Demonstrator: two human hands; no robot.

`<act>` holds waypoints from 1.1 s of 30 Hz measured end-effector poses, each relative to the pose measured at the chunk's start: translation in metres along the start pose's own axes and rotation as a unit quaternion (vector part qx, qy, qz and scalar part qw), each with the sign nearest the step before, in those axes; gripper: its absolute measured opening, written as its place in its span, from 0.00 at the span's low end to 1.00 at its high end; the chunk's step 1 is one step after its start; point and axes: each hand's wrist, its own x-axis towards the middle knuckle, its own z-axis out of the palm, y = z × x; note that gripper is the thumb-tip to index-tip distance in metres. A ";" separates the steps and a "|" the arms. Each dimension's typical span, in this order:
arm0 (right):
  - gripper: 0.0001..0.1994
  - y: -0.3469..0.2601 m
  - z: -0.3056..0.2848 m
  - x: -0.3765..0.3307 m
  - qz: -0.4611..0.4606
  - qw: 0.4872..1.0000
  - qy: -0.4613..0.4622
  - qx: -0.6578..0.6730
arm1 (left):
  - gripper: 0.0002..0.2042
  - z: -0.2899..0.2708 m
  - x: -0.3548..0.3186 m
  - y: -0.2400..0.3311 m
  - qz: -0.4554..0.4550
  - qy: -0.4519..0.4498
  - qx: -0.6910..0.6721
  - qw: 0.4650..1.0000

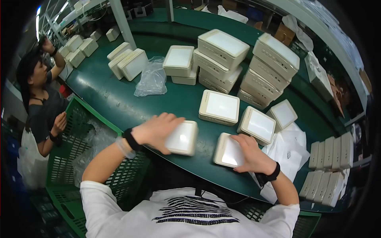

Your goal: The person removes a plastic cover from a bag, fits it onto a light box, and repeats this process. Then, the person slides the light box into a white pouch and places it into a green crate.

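We have two cream square boxes under our hands at the near edge of the green bench. Our left hand lies spread over the left box, fingers curled down its far side, clamped on it. Our right hand grips the right box along its right side, thumb on top; this box sits tilted, just beside a sheet of white paper or bags.

Just beyond, three more single boxes lie flat in a row, and behind them stand stacked boxes, several high, with another tall stack to the right. A crumpled clear plastic bag lies further left, near a smaller cluster of boxes.

By our judgement the work is partway: many boxes are already piled at the back, while those in front remain loose. A green crate holding plastic wrap stands at our left, and another person works beyond it.
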 end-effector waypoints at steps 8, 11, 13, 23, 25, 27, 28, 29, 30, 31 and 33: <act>0.48 -0.003 0.002 -0.024 0.010 0.996 0.084 0.009 | 0.47 0.016 0.055 0.045 0.005 0.011 0.047 0.999; 0.45 -0.015 0.000 -0.048 0.056 0.992 0.114 -0.021 | 0.42 -0.010 0.057 0.015 -0.119 0.007 0.001 0.993; 0.43 -0.023 0.003 -0.063 0.064 0.989 0.129 -0.016 | 0.40 -0.029 0.062 -0.043 -0.342 0.094 -0.069 0.932; 0.30 -0.046 0.025 -0.068 0.080 0.983 0.153 0.056 | 0.50 -0.006 0.085 -0.150 -0.558 0.224 -0.007 0.799; 0.30 -0.044 0.024 -0.067 0.086 0.983 0.153 0.050 | 0.50 -0.004 0.080 -0.164 -0.549 0.235 -0.024 0.802; 0.28 -0.042 0.022 -0.068 0.097 0.982 0.154 0.040 | 0.49 -0.001 0.071 -0.172 -0.549 0.237 -0.036 0.801; 0.28 -0.042 0.021 -0.069 0.096 0.983 0.151 0.040 | 0.49 -0.001 0.066 -0.175 -0.541 0.241 -0.026 0.805; 0.28 -0.041 0.021 -0.069 0.097 0.983 0.152 0.036 | 0.49 -0.001 0.060 -0.177 -0.534 0.244 -0.016 0.809; 0.28 -0.040 0.020 -0.069 0.099 0.982 0.155 0.033 | 0.48 -0.003 0.056 -0.177 -0.526 0.247 -0.005 0.814; 0.28 -0.039 0.020 -0.069 0.100 0.982 0.158 0.030 | 0.48 -0.005 0.053 -0.175 -0.529 0.246 -0.005 0.812; 0.28 -0.036 0.019 -0.068 0.096 0.983 0.155 0.027 | 0.47 -0.009 0.044 -0.172 -0.522 0.252 -0.026 0.815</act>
